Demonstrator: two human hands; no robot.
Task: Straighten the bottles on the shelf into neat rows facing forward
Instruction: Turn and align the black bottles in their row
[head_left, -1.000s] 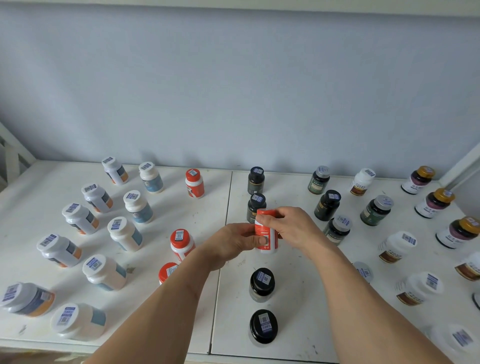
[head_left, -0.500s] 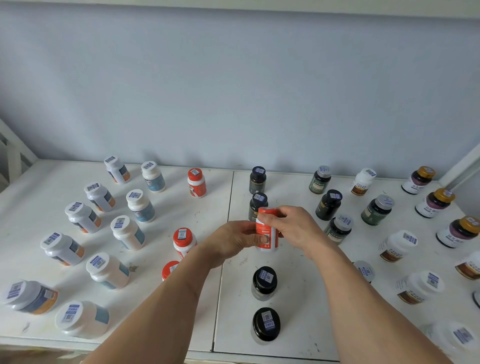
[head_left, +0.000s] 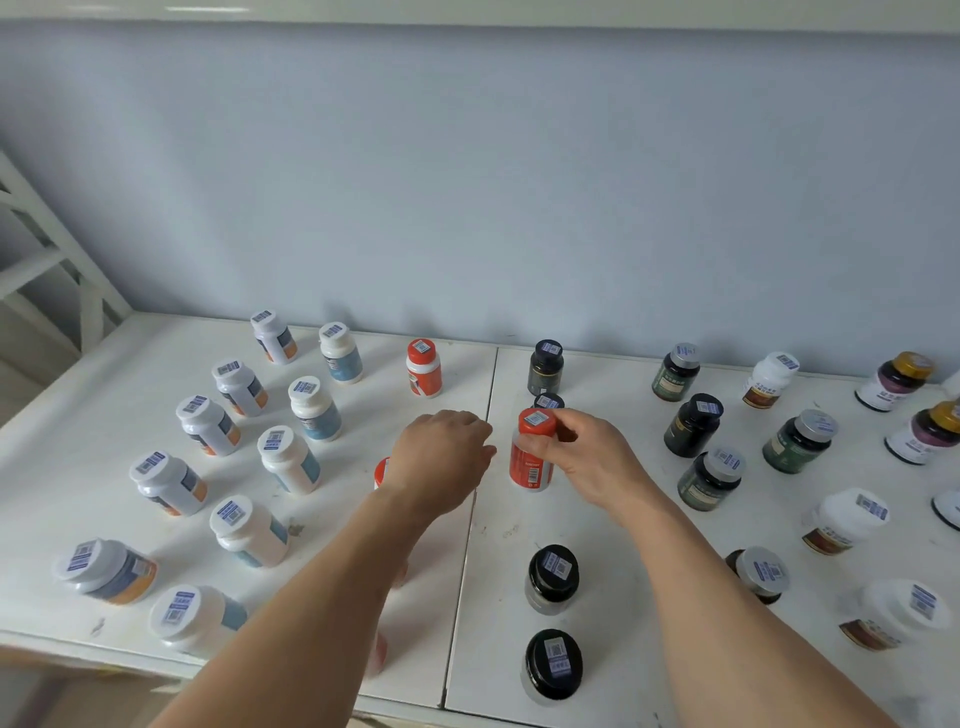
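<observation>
My right hand (head_left: 587, 457) is gripping the red bottle (head_left: 531, 457) by its cap, fingers curled around the top, holding it upright near the middle of the shelf (head_left: 613, 525), just right of the seam between the two panels. My left hand (head_left: 441, 457) is hovering just beside the bottle, fingers loosely bent and holding nothing. A red-capped bottle (head_left: 382, 472) is showing partly behind the left wrist. Black-lidded bottles (head_left: 552, 578) are standing toward the front edge. White bottles (head_left: 289, 459) are lining the left panel in rows.
</observation>
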